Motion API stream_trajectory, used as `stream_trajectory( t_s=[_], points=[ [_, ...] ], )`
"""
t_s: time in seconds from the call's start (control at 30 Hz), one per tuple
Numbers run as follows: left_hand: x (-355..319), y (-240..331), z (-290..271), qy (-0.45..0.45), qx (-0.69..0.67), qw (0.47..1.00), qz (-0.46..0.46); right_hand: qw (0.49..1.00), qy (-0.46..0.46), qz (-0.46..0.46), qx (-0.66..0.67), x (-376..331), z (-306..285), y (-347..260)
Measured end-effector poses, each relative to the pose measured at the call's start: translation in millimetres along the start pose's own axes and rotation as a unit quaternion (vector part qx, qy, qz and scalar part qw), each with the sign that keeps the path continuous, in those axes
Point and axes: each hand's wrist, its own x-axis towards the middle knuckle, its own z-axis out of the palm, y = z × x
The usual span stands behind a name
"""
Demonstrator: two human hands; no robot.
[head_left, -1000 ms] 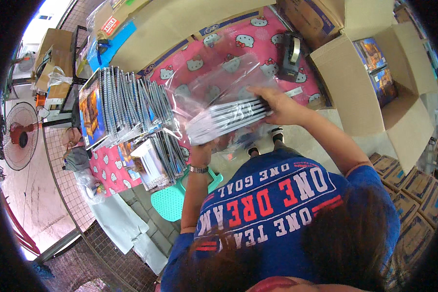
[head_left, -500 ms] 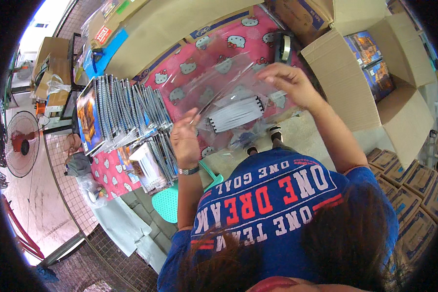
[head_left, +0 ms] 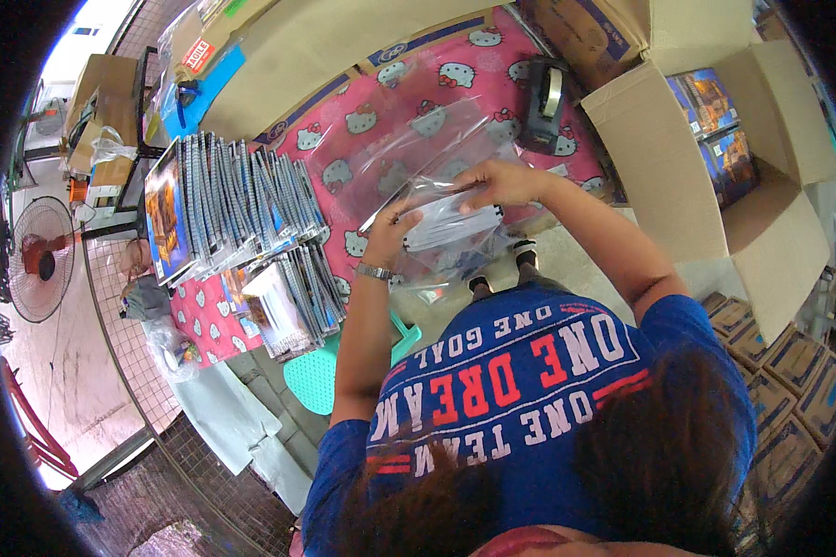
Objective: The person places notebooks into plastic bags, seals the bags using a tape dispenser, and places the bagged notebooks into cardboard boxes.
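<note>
A small stack of white-paged, black spiral-bound notebooks (head_left: 450,228) sits at the table's near edge, with a clear plastic bag (head_left: 437,139) around or over it; I cannot tell which. My left hand (head_left: 392,232) is closed on the bag at the stack's left end. At its upper right, my right hand (head_left: 506,184) bends its fingers onto the film beside the pages. Left of my hands stand rows of spiral notebooks (head_left: 241,204) with blue and orange covers. A smaller group of notebooks (head_left: 293,302) lies nearer to me.
A pink patterned cloth (head_left: 362,116) covers the table. A black tape dispenser (head_left: 543,107) stands at its right. Beyond that, an open cardboard box (head_left: 664,158) holds more notebooks. Several brown cartons (head_left: 790,362) are stacked at the lower right. A green stool (head_left: 311,381) and a fan (head_left: 42,260) are on the left.
Both hands have come down from above the bag onto the stack, my right hand moving left and down. The fingers, apart before, now close on the film.
</note>
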Motion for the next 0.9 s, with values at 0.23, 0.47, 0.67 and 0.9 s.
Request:
stream_trajectory(
  t_s=[0.23, 0.47, 0.67, 0.9],
  points=[
    [5, 30, 16, 0.023, 0.290, 0.942, 0.168, 0.985, 0.093, -0.123, -0.074, 1, 0, -1],
    [-23, 58, 41, 0.055, 0.486, 0.840, 0.233, 0.951, 0.104, -0.137, -0.256, -20, 7, -34],
    [-51, 54, 36, 0.007, 0.525, 0.784, 0.330, 0.885, 0.120, -0.282, -0.351, -57, 15, -44],
    [-38, 18, 30, 0.108, 0.475, 0.814, 0.317, 0.856, 0.257, -0.158, -0.420, -32, 58, -32]
  ],
)
